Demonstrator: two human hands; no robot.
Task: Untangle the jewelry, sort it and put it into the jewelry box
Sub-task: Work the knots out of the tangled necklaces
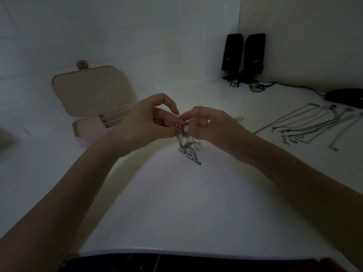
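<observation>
A tangled bunch of thin silver chains (pixel 189 150) hangs from my fingertips above the middle of the white table (pixel 176 203), its lower loops reaching the tabletop. My left hand (pixel 151 119) pinches the top of the tangle from the left. My right hand (pixel 208 124), with a ring on one finger, pinches it from the right; the two sets of fingertips meet. The pink jewelry box (pixel 92 112) stands open at the left, lid raised against the wall, its compartments partly hidden behind my left hand.
Several untangled necklaces (pixel 306 126) lie in a row on the table at the right. Two black speakers (pixel 243 55) with cables stand in the back corner, and a dark object (pixel 345 98) lies at the far right. The table's front edge (pixel 176 252) curves near me.
</observation>
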